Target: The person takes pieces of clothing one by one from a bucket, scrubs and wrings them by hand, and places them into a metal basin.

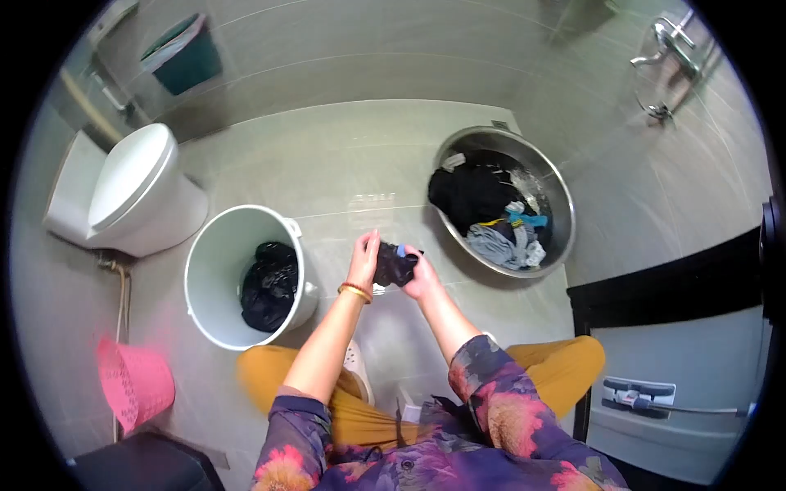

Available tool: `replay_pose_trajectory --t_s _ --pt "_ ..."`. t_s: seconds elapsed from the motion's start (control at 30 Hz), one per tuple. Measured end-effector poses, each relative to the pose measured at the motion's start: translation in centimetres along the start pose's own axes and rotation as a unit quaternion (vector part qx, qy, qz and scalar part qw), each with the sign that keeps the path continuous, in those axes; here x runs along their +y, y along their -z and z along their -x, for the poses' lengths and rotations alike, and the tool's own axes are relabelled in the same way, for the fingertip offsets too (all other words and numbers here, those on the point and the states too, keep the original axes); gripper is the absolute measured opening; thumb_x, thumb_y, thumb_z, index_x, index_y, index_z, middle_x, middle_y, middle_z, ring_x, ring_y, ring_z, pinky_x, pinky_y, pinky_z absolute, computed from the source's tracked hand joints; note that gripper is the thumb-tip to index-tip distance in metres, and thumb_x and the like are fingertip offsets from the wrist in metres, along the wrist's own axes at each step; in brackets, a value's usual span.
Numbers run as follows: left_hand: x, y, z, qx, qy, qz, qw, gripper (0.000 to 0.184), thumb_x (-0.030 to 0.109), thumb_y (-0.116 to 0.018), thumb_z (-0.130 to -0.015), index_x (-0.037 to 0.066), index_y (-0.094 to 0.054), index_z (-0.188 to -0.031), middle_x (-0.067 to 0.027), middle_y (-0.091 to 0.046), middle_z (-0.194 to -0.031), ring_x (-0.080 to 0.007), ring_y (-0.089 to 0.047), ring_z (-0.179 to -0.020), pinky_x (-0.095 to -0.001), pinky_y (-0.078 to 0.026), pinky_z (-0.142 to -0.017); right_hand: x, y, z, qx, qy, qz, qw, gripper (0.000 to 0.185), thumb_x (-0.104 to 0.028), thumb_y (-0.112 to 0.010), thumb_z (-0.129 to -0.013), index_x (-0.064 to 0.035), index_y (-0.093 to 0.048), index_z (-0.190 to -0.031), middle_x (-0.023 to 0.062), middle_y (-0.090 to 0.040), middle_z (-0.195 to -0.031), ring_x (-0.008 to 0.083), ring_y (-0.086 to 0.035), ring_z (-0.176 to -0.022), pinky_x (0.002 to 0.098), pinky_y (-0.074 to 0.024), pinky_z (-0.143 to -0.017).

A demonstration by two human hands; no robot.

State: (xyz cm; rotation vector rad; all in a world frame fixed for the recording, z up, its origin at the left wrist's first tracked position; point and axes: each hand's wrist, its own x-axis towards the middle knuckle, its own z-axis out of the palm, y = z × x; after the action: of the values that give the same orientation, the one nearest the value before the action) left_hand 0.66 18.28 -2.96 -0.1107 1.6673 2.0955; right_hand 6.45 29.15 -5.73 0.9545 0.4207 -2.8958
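Note:
A small, dark, wet-looking black cloth (pixel 395 267) is held up between my two hands over the floor. My left hand (pixel 363 263) presses against its left side, with the fingers held close together and pointing away from me. On the other side, my right hand (pixel 422 278) grips the bunched cloth. A small blue patch (pixel 401 250) shows at its upper edge; I cannot tell whether it belongs to the cloth. Left of my hands stands a white bucket (pixel 214 245) with black wet cloth (pixel 270 286) inside. To the right, a metal basin (pixel 559 184) holds water, black clothes (pixel 475 192) and grey clothes (pixel 495 245).
A white toilet (pixel 135 176) stands at the far left, with a pink basket (pixel 137 385) nearer me. A green bin (pixel 184 57) hangs on the back wall. The shower tap (pixel 667 57) is on the right wall; a flat mop (pixel 643 398) lies at the lower right.

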Motion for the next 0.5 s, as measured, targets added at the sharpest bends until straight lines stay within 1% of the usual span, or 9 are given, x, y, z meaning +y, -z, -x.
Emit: replay_pose_trajectory --t_s 0.1,0.13,0.2,0.27,0.33,0.37,0.4,0.47,0.5 --pt "-4.7 0.1 -0.5 -0.009 -0.037 -0.159 0.987 0.047 0.038 -0.056 -0.084 0.001 -0.049 -0.112 -0.0086 -0.056 -0.101 -0.0148 -0.052 -0.093 -0.0280 -0.043 -0.081 0.2 1.3 2.9 0.004 0.002 0.065 0.998 0.030 -0.028 -0.040 -0.090 -0.0044 -0.056 -0.099 0.0089 -0.061 -0.097 0.0211 -0.061 -0.088 0.0366 -0.0492 -0.080" --pt "-5.3 -0.3 0.1 -0.041 -0.020 -0.081 0.996 0.051 0.042 -0.055 -0.083 0.002 -0.049 -0.115 -0.0096 -0.056 -0.102 -0.0167 -0.054 -0.093 -0.0288 -0.044 -0.081 0.4 1.7 3.7 0.022 -0.020 0.097 0.995 0.033 -0.031 -0.037 -0.091 -0.0052 -0.056 -0.101 0.0078 -0.061 -0.098 0.0195 -0.060 -0.089 0.0356 -0.0488 -0.080" --pt "-5.8 -1.4 1.3 -0.041 0.177 0.203 0.962 0.054 0.046 -0.053 -0.082 0.004 -0.049 -0.116 -0.0101 -0.057 -0.102 -0.0188 -0.055 -0.094 -0.0312 -0.045 -0.083 0.6 2.0 4.7 -0.032 -0.036 0.076 0.996 0.033 -0.031 -0.037 -0.091 -0.0065 -0.056 -0.104 0.0073 -0.061 -0.098 0.0193 -0.060 -0.088 0.0358 -0.0489 -0.080" --pt "-5.0 -1.9 2.2 -0.085 0.233 0.262 0.933 0.053 0.048 -0.050 -0.083 0.005 -0.050 -0.115 -0.0104 -0.057 -0.099 -0.0206 -0.056 -0.094 -0.0339 -0.046 -0.084 0.3 1.7 6.2 -0.063 -0.046 0.042 0.996 0.034 -0.033 -0.037 -0.092 -0.0076 -0.056 -0.104 0.0066 -0.061 -0.098 0.0192 -0.060 -0.086 0.0350 -0.0491 -0.078" --pt "-3.9 -2.8 3.3 -0.175 0.206 0.312 0.911 0.045 0.042 -0.052 -0.084 0.005 -0.052 -0.110 -0.0087 -0.057 -0.094 -0.0197 -0.057 -0.088 -0.0333 -0.048 -0.078 -0.1 1.5 7.7 -0.024 -0.045 0.003 0.999 0.036 -0.035 -0.038 -0.091 -0.0067 -0.056 -0.103 0.0053 -0.062 -0.095 0.0173 -0.061 -0.083 0.0323 -0.0496 -0.076" --pt "-6.5 -2.0 1.5 -0.143 0.123 0.200 0.961 0.033 0.035 -0.055 -0.084 0.006 -0.056 -0.100 -0.0066 -0.057 -0.088 -0.0181 -0.058 -0.078 -0.0309 -0.049 -0.072 0.1 4.1 6.4 -0.014 -0.023 0.090 0.996 0.047 -0.048 -0.039 -0.088 -0.0094 -0.050 -0.114 0.0070 -0.055 -0.111 0.0268 -0.056 -0.095 0.0431 -0.0443 -0.086" --pt "-4.5 -3.1 2.5 -0.159 0.095 0.166 0.968 0.021 0.026 -0.058 -0.083 0.005 -0.059 -0.087 -0.0022 -0.057 -0.078 -0.0134 -0.056 -0.068 -0.0267 -0.047 -0.063 -0.2 4.5 7.2 -0.014 -0.025 0.086 0.996 0.047 -0.048 -0.039 -0.088 -0.0094 -0.050 -0.114 0.0070 -0.055 -0.111 0.0268 -0.056 -0.095 0.0431 -0.0443 -0.086" --pt "-3.5 -5.1 2.5 -0.096 -0.014 -0.069 0.993 0.018 0.021 -0.057 -0.082 0.003 -0.059 -0.078 -0.0002 -0.055 -0.069 -0.0097 -0.052 -0.063 -0.0243 -0.043 -0.059 -0.9 5.4 9.0 0.076 -0.100 0.102 0.987 0.062 -0.060 -0.039 -0.082 -0.0154 -0.039 -0.125 0.0081 -0.039 -0.129 0.0410 -0.044 -0.108 0.0599 -0.0321 -0.090" --pt "-2.5 -6.5 3.5 -0.106 -0.066 -0.113 0.986 0.018 0.018 -0.057 -0.081 0.003 -0.059 -0.072 0.0013 -0.054 -0.066 -0.0070 -0.049 -0.063 -0.0240 -0.040 -0.056 -0.9 5.6 9.5 0.014 -0.110 0.031 0.993 0.070 -0.067 -0.038 -0.078 -0.0219 -0.031 -0.131 0.0074 -0.023 -0.138 0.0512 -0.031 -0.112 0.0706 -0.0205 -0.087"
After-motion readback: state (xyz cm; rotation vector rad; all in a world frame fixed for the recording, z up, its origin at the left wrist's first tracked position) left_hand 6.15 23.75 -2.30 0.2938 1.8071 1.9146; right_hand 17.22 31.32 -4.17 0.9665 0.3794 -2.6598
